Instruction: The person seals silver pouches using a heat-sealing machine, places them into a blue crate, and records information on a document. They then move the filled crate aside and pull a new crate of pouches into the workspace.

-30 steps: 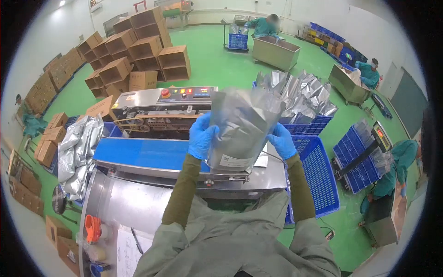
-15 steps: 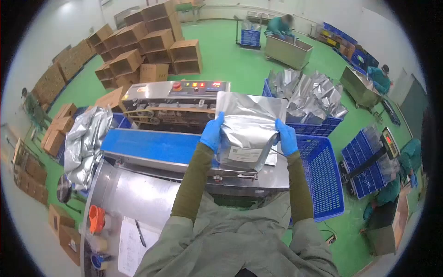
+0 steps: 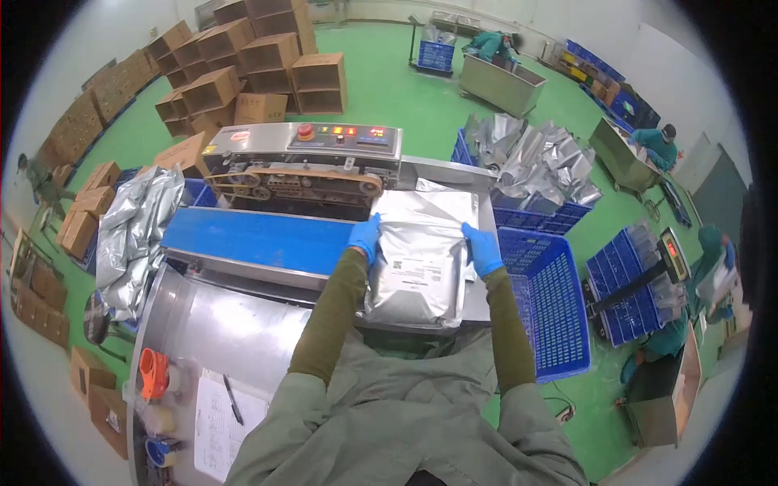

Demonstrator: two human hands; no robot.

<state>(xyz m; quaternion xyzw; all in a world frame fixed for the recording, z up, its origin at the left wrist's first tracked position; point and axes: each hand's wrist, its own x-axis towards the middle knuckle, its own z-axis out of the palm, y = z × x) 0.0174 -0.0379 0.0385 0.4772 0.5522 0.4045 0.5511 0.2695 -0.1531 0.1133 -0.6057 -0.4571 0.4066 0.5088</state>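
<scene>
A filled silver pouch (image 3: 417,271) with a printed label lies flat on the steel surface at the right end of the sealing machine (image 3: 304,150). My left hand (image 3: 365,236), in a blue glove, grips its left edge near the top. The right edge is pinched by my gloved right hand (image 3: 484,249). Left of the pouch runs the machine's blue conveyor belt (image 3: 251,240). Another silver sheet or pouch partly shows beneath and behind the held one.
A blue basket (image 3: 551,304) stands right of the machine, with a crate of silver pouches (image 3: 539,166) behind it. More pouches (image 3: 138,243) lie at left. A steel table (image 3: 235,324) holds an orange tape dispenser (image 3: 152,373) and papers. Co-workers stand farther off.
Both hands have lowered the pouch from a raised, tilted position onto the steel surface. The view has shifted slightly, and the co-worker at the lower right now holds a pouch.
</scene>
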